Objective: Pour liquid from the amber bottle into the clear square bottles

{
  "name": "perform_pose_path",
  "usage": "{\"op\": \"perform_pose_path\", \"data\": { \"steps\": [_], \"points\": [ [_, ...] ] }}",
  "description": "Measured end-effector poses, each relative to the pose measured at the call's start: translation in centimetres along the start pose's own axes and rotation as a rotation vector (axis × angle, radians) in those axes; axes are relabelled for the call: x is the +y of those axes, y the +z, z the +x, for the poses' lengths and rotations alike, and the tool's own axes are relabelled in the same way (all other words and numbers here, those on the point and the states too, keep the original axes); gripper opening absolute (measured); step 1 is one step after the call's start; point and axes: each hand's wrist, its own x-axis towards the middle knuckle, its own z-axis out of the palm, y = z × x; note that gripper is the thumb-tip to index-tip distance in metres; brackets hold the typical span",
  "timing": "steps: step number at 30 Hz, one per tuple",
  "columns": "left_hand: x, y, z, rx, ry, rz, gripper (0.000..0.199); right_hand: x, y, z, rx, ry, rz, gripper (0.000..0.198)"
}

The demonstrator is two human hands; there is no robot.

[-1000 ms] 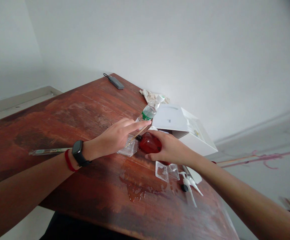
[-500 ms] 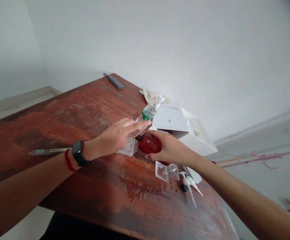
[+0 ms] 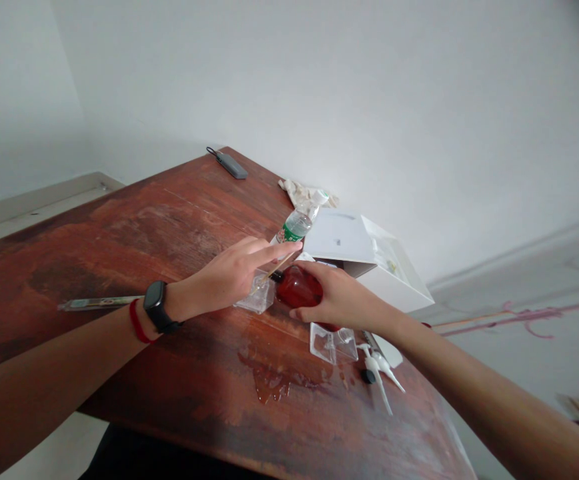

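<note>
My right hand point(image 3: 339, 293) is wrapped round a bottle of dark red liquid point(image 3: 298, 287). It lies tipped over to the left, its black neck over a small clear plastic box point(image 3: 258, 300). A thin wooden stick point(image 3: 285, 260) slants down past the bottle's neck into that box. My left hand point(image 3: 229, 273) is closed on the stick, with its index finger stretched along it; the other fingers are partly hidden. I cannot tell whether liquid is flowing. Just below the red bottle is a second clear plastic piece point(image 3: 323, 343).
A green-labelled water bottle point(image 3: 294, 228) and a white box point(image 3: 338, 237) stand behind my hands. To the right lie white pump heads point(image 3: 380, 365) and a black cap point(image 3: 368, 376). A puddle point(image 3: 272, 385) wets the table point(image 3: 169, 233). A grey device point(image 3: 232, 165) and a cloth point(image 3: 296, 192) are farther back.
</note>
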Motion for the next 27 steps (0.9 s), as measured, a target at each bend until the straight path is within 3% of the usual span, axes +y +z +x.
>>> {"op": "perform_pose_path", "data": {
  "steps": [27],
  "points": [
    [0.1,-0.05,0.05,-0.007,-0.022,0.003,0.066,-0.08,-0.06,0.04,-0.008,0.013,-0.016,0.071]
  ]
}}
